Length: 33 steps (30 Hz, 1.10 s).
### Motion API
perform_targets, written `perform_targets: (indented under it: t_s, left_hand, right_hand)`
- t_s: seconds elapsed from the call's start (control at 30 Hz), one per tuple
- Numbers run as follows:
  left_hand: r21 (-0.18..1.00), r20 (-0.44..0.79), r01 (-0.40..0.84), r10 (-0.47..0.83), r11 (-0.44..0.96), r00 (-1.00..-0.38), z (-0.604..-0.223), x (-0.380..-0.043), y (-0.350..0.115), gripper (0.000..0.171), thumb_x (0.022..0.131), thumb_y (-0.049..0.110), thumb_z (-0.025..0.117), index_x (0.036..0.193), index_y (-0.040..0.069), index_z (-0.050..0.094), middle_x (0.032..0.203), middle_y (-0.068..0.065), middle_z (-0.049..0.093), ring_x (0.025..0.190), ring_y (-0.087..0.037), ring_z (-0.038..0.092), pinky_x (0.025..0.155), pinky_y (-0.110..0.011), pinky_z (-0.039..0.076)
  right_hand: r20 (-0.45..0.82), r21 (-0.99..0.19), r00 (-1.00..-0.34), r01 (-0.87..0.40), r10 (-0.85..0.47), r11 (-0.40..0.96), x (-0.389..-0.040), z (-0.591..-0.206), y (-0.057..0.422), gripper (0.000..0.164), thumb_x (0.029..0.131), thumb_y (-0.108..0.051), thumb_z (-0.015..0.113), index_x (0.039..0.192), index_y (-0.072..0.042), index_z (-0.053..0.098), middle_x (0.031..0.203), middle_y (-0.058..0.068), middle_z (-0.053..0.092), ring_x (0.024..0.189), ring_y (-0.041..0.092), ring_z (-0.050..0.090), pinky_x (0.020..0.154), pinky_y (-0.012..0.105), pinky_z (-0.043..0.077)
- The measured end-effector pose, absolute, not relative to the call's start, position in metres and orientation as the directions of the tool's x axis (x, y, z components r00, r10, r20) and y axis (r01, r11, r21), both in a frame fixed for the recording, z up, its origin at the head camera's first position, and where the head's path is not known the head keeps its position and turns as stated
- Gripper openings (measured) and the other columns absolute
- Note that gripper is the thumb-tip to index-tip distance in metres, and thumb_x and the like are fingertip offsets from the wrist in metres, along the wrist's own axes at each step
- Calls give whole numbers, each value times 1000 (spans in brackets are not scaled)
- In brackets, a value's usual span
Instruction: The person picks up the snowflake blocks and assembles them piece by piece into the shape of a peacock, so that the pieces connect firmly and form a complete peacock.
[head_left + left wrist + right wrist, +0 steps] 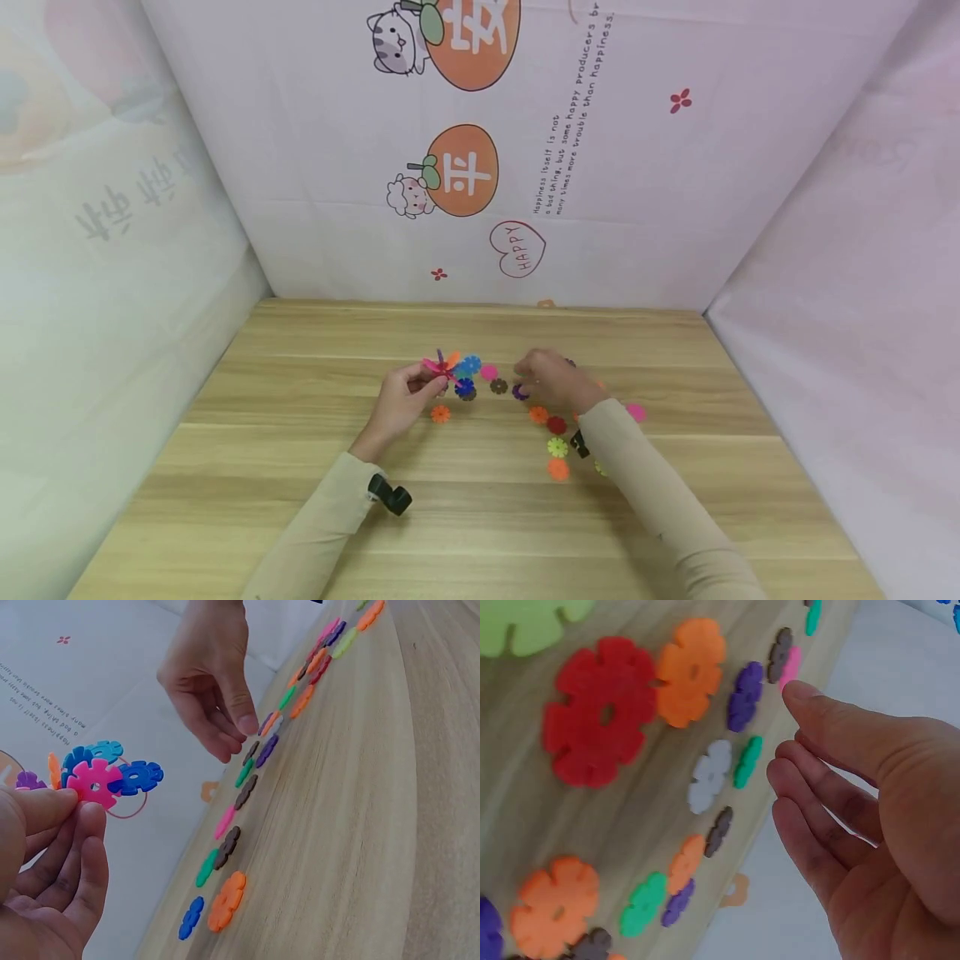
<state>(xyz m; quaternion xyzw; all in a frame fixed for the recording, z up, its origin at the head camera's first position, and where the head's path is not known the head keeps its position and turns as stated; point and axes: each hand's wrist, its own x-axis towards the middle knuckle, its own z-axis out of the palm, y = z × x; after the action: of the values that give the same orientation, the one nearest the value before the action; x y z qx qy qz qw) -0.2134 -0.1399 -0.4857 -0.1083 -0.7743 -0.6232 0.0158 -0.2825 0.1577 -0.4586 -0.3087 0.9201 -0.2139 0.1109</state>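
Observation:
My left hand [400, 404] pinches a cluster of interlocked plastic snowflake discs [94, 784] between thumb and fingers, raised off the table. Pink, blue, light blue, orange and purple discs show in it, joined at their slots. To the right, my right hand [557, 379] hovers just over the loose discs. Its fingers bend loosely with nothing between them, as the right wrist view shows. Nearest to its fingertips are a purple disc [745, 697], a green disc [748, 762] and a brown disc [780, 655].
Many loose discs lie flat on the wooden table [450, 533], among them a red disc [557, 425], a yellow-green disc [557, 447] and an orange disc [440, 413] near the left hand. A printed white cloth [337, 208] rises behind the table's far edge.

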Motion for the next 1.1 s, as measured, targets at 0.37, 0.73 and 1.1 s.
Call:
perform_targets:
  t_s: [0.37, 0.73, 1.1]
  left_hand:
    - [959, 163, 191, 142, 211, -976, -485, -212, -143, 25, 104, 23, 70, 111, -1, 75, 106, -22, 77, 99, -45, 72, 83, -41, 65]
    - [945, 197, 239, 193, 224, -961, -485, -214, -143, 17, 105, 14, 67, 110, 0, 76, 106, -27, 75, 96, -49, 72, 76, -40, 66]
    - [915, 239, 294, 215, 278, -947, -490, -214, -138, 11, 102, 10, 71, 108, 6, 79, 102, -21, 79, 88, -42, 74, 72, -40, 65]
  right_hand:
    - [-102, -483, -817, -458, -568, 746, -284, -478, 156, 11, 98, -8, 76, 88, -11, 79, 96, 2, 69, 84, 16, 56, 69, 25, 53]
    - [-2, -595, -865, -402, -501, 696, -286, -461, 166, 7, 95, -5, 78, 92, -5, 71, 90, 6, 79, 85, 20, 77, 76, 29, 64]
    - [174, -701, -884, -420, -433, 576, -275, -441, 156, 5, 96, -18, 80, 98, -15, 76, 93, 0, 77, 87, 24, 76, 76, 25, 63]
